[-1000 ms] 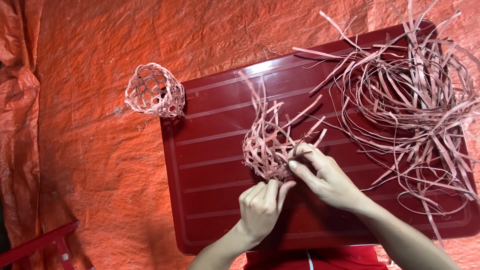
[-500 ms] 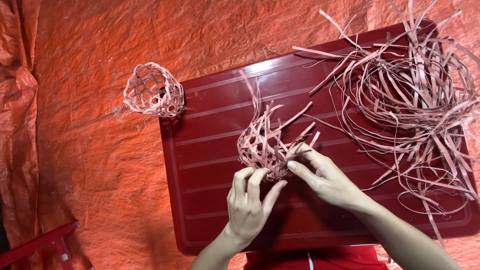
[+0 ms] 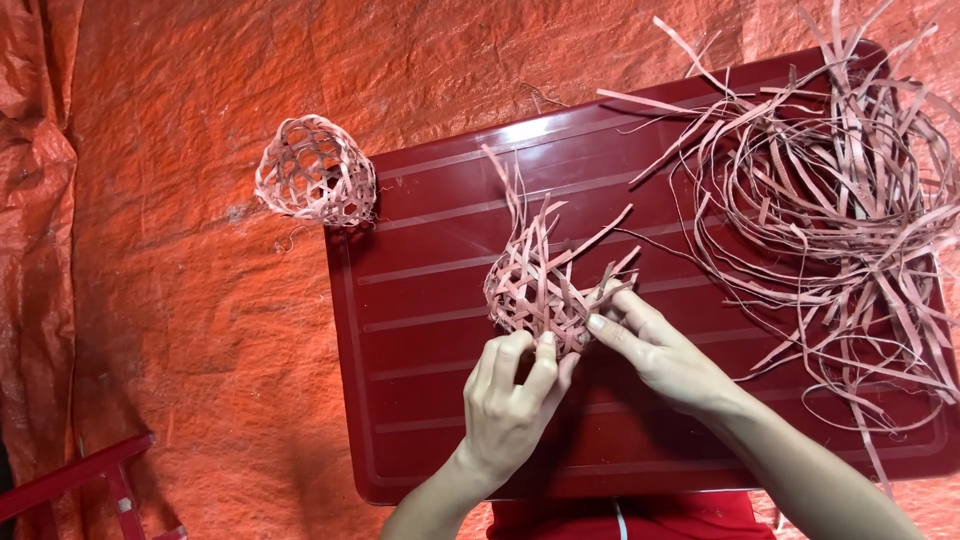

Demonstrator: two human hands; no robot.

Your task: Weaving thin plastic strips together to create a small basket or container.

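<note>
Both my hands are pinched onto the half-woven basket (image 3: pixel 540 290) at the middle of the dark red surface (image 3: pixel 420 400): my left hand (image 3: pixel 510 405) grips its lower edge from six o'clock, my right hand (image 3: pixel 660 350) holds its side at four o'clock. Loose strips (image 3: pixel 830 200) pile at two o'clock; a finished woven ball (image 3: pixel 315 170) sits at ten o'clock.

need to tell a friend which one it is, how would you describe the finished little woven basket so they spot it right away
Start at the dark red tray lying on the orange tarp. Just off its upper left corner sits the small woven basket, a closed rounded dome. Unlike the half-woven piece at both hands, it has no loose strips sticking out and nobody touches it.
</note>
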